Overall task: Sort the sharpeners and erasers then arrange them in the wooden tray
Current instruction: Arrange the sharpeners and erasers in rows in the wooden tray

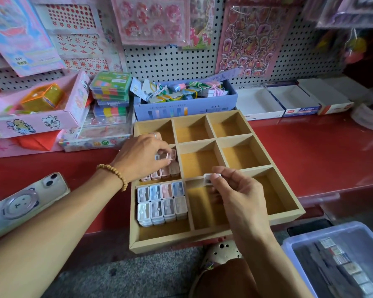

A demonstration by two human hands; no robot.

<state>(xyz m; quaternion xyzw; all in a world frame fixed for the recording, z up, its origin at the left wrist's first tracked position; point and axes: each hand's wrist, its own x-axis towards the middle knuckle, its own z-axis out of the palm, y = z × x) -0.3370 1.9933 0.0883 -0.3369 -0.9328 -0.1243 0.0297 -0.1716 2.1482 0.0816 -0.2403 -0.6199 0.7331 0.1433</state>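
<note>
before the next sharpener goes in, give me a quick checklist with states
1. Right hand grips a white sharpener: ok.
2. Left hand holds a pink sharpener over the middle-left compartment: ok.
3. Near-left compartment's sharpener rows tidy, upright: ok.
4. Room left in the middle-left compartment: cannot tell, hand covers it.
5. Wooden tray fully on the red counter: not ok, near edge overhangs.

Bare forearms, wooden bead bracelet (114,174), silver ring (153,134), brown trousers (228,280)
</note>
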